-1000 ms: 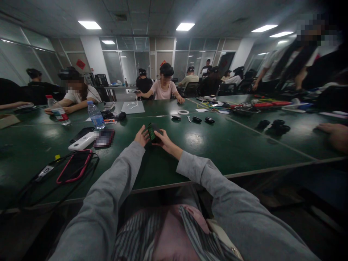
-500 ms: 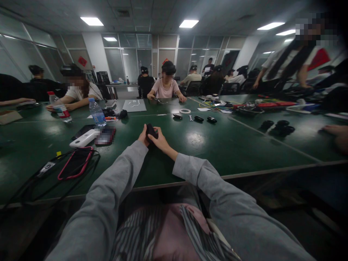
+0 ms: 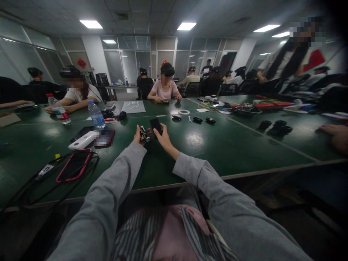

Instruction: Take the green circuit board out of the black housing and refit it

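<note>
My left hand (image 3: 138,136) is closed round a small assembly of metal and electronic-looking parts (image 3: 145,133), whose exact kind I cannot make out. In my right hand (image 3: 165,139) is a flat black cover-like piece (image 3: 156,125), tilted up and gripped between thumb and fingers. The two pieces are apart, with a narrow gap between them. Both hands are over the green table (image 3: 195,159) near its front edge. Beyond them lie several small black objects (image 3: 197,119), a little wrench (image 3: 189,119) and a white ring (image 3: 184,112).
To the left are a phone with a pink rim (image 3: 74,165), black cables, a white device (image 3: 83,140) and two bottles, one blue-capped (image 3: 96,114). Cables and tools (image 3: 246,108) lie at the back right. Across the table a person (image 3: 164,87) handles something small.
My hands have moved apart. The black item they held together is now in two: the metal-part assembly in the left hand, the black piece in the right.
</note>
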`<state>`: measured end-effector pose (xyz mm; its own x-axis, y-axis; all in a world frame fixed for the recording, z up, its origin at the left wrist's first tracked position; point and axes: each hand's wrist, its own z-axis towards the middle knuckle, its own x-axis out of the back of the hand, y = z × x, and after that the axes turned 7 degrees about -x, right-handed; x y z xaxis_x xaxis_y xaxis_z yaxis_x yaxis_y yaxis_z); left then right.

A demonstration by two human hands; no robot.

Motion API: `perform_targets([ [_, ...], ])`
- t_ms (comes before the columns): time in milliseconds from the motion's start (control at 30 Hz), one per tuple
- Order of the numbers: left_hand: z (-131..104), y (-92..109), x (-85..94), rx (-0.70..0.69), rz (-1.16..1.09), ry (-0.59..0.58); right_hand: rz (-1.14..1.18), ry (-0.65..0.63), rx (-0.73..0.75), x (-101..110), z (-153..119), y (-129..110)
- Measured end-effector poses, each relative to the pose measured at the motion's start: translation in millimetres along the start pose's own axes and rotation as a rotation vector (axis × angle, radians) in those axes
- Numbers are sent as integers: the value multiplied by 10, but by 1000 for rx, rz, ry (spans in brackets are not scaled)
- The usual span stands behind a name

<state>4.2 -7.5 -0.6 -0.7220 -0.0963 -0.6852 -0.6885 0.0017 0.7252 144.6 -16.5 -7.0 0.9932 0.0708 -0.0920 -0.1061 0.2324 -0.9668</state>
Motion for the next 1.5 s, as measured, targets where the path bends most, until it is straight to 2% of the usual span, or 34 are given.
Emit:
perform_targets([
  [133,34,30,35,-46,-21,62,217,-56,-279,53,129,106],
  [233,46,33,52,-27,-38,43,297,-152,-373,63,155,163],
  [467,-30,81,32,-31,-76,15,452,-237,-433,33,104,131],
  [667,-102,110,-20,-23,-65,38,395,-209,-425,65,162,134],
  [1033,43,94,131,-27,-77,-108,342,-259,-439,93,220,226],
  [1233,-20,100,67,29,-12,-38,373,-294,-460,86,186,178],
  [1500,-40,112,56,29,12,-60,351,-254,-477,99,216,222],
])
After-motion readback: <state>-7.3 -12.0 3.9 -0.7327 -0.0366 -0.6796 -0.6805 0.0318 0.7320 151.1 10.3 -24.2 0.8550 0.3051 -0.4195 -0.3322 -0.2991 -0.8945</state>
